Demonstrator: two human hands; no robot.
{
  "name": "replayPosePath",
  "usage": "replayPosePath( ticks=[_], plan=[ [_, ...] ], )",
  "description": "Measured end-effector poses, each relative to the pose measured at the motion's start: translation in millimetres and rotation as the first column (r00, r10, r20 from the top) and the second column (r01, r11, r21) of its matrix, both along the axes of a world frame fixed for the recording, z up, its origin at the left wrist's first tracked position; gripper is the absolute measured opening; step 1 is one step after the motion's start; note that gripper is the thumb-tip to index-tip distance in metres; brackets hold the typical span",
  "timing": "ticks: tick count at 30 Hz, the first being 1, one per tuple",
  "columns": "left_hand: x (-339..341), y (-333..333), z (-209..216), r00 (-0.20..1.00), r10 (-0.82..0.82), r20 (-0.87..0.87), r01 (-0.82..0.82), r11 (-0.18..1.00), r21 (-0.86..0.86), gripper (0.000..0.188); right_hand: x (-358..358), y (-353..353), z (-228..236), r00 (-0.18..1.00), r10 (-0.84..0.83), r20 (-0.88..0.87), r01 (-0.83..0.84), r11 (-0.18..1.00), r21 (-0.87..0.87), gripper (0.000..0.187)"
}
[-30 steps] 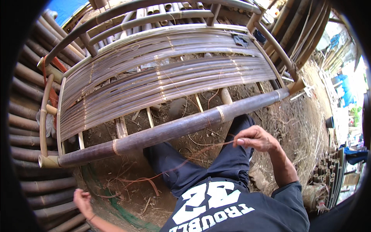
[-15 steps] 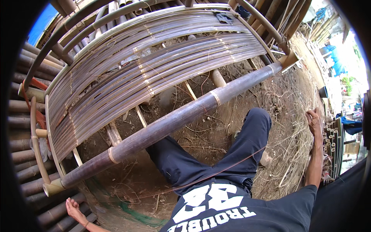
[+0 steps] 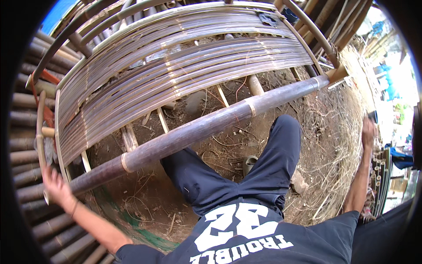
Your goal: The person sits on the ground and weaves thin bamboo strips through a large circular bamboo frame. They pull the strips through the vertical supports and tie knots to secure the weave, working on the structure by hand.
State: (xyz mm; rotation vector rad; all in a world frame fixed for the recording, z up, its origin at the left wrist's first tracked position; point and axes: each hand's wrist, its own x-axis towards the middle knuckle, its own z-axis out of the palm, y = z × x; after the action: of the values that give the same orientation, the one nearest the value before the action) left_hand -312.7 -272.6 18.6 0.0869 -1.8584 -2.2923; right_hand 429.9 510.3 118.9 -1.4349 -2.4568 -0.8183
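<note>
A bamboo bench (image 3: 176, 81) with a slatted seat spans the upper view, its thick dark front pole (image 3: 189, 134) lying crosswise before my knees. My left hand (image 3: 57, 187) is over the pole's left end; its fingers are blurred but look apart, and I see nothing between them. Whether it touches the bamboo I cannot tell. Far out to the right, my right hand (image 3: 369, 133) is raised with bent fingers, closed and blurred; what it may hold is hidden. A thin reddish string (image 3: 238, 91) hangs by the seat's front edge.
Stacked bamboo poles (image 3: 26, 157) line the left side. Dry fibres and shavings (image 3: 327, 185) litter the ground at the right, beside a bundle of cut bamboo (image 3: 379, 176). Green netting (image 3: 147, 235) lies at lower left. A small dark object (image 3: 267, 18) rests on the seat's far right.
My left hand has moved up and left onto the pole's end. My right hand has shifted slightly right. The reddish string that stretched across my lap no longer shows there.
</note>
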Motion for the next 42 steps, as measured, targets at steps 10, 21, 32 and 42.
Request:
replayPosePath(
  ticks=[10, 21, 32, 42],
  plan=[
    [330, 315, -80, 0.384, -0.741, 0.551, 0.787, 0.575, 0.225, 0.042, -314, -338, -126, 0.696, 0.428, -0.577, -0.676, 0.118, -0.728, 0.037],
    [363, 335, -79, 0.373, -0.726, 0.578, 0.84, 0.529, 0.122, 0.023, -245, -315, -146, 0.766, 0.153, -0.625, -0.552, -0.341, -0.761, 0.026],
    [391, 289, -51, 0.381, -0.757, 0.53, 0.924, 0.293, -0.246, 0.017, -314, -318, -194, 0.617, -0.784, -0.068, -0.777, -0.593, -0.212, 0.047],
    [371, 269, -67, 0.825, -0.497, 0.27, 0.521, 0.483, -0.704, 0.045, -293, -321, -180, 0.749, -0.567, -0.344, -0.641, -0.487, -0.593, 0.036]
  ],
)
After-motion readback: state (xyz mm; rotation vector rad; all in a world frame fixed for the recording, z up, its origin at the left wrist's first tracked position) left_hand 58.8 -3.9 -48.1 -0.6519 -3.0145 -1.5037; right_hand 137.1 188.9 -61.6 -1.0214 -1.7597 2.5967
